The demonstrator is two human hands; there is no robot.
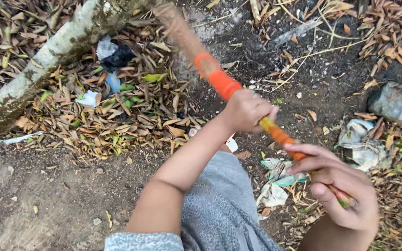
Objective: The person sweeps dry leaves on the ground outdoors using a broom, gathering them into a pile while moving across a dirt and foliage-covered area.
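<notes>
A broom handle, wrapped in glossy orange plastic tape, is being gripped inside the fingers of the left hand and the right hand. Beyond the fingertips, rough lichen-mottled bark is showing on a trunk; matt dry leaves and crumpled plastic wrappers are lying on gritty soil.

The left hand is closed in a fist, knuckles up, fingers wrapped tight; its bare forearm runs back and down toward the lower left, bent at the elbow, ending in a grey sleeve at the frame's bottom edge; the right hand sits lower and to the right, fingers curled in a looser grip, thumb pressed across, index finger stretched out; its wrist leaves the bottom edge.
</notes>
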